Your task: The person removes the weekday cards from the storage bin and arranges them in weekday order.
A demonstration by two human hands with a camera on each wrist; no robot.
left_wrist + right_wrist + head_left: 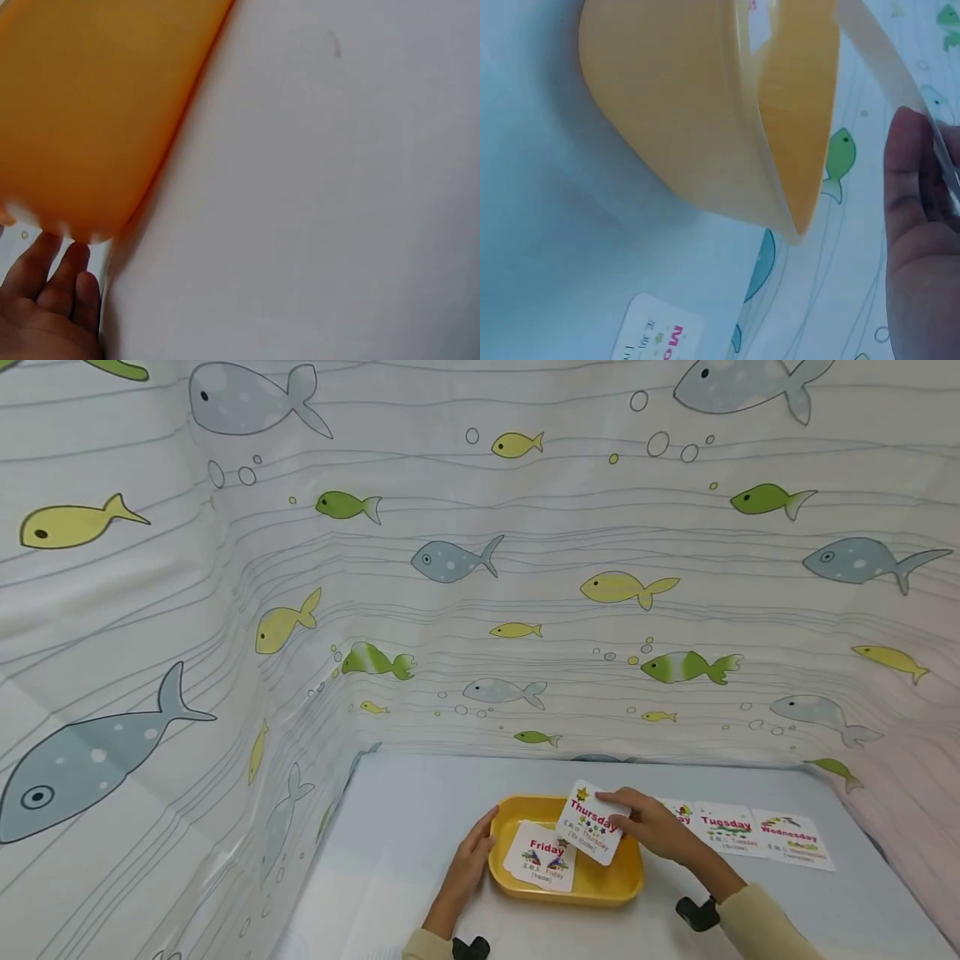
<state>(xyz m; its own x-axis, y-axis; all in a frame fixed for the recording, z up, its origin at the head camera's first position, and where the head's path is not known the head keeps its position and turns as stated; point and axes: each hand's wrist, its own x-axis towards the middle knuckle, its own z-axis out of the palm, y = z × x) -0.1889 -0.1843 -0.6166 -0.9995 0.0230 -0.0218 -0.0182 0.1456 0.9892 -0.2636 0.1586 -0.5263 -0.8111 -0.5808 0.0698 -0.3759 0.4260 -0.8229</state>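
A white Thursday card (589, 832) tilts above a yellow tray (603, 878) holding a Friday card (542, 865).

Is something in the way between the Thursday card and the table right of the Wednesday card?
Yes, low things: the yellow tray, then the Monday card, Tuesday card and Wednesday card, flat on the table. The Thursday card, in the right hand, seems lifted above the tray.

Left of left hand (467, 857): free worktop (375, 827). Right of it: yellow tray (600, 881) blocks sideways passage.
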